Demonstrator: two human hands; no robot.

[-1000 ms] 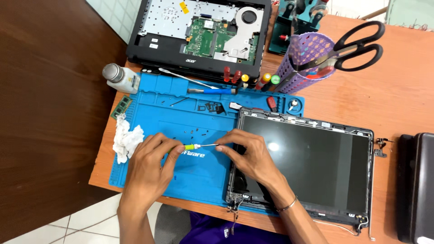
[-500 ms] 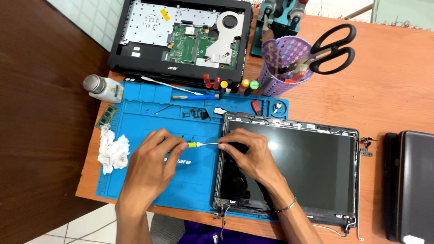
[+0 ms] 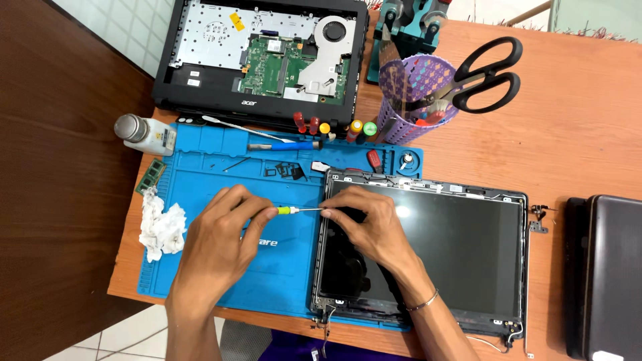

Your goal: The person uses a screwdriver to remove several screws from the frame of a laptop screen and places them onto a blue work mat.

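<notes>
My left hand (image 3: 221, 244) grips a small screwdriver (image 3: 297, 210) by its yellow-green handle, over the blue work mat (image 3: 200, 180). Its thin metal shaft points right to the left edge of a detached laptop screen panel (image 3: 455, 261). My right hand (image 3: 371, 227) rests on that panel's upper left corner, and its fingertips pinch the shaft near the tip. The panel lies flat, dark and glossy, partly on the mat and partly on the wooden table (image 3: 575, 134).
An opened laptop base (image 3: 261, 57) with bare circuit board lies at the back. A purple mesh cup (image 3: 414, 93) holds black scissors (image 3: 485, 73). A small bottle (image 3: 144, 134), a memory module (image 3: 151, 176) and crumpled tissue (image 3: 160, 224) sit at left. A dark case (image 3: 605, 274) lies at right.
The camera view has shifted slightly. Both hands stay on the screwdriver at the panel's left edge, with hardly any movement.
</notes>
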